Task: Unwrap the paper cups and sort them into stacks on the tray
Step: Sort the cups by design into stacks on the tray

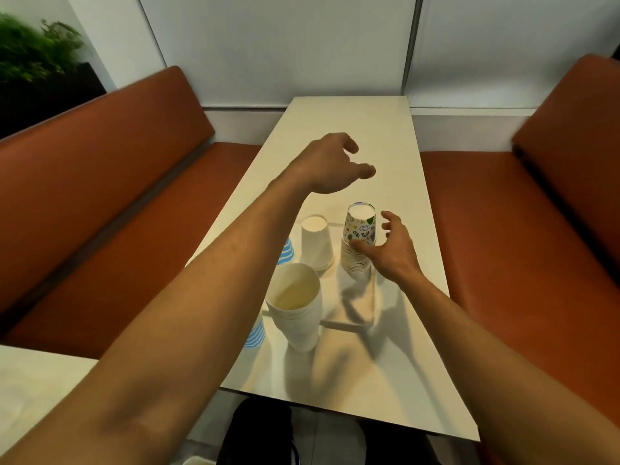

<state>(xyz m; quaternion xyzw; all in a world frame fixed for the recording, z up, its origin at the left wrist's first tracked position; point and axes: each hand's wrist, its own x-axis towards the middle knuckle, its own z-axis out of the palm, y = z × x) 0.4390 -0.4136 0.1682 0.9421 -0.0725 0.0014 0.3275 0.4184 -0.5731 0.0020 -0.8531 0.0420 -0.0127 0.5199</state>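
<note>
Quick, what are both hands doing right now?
Left hand: open, fingers loosely curled, holding nothing.
Right hand: open, fingers spread, thumb by the patterned cup stack, not gripping it.

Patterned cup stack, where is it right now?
Head view: the patterned cup stack stands upside down, right of centre, just right of the upside-down plain white stack, with the right hand close at its right.

The head view looks forward and down along the table [402, 380] from close above its near end.
</note>
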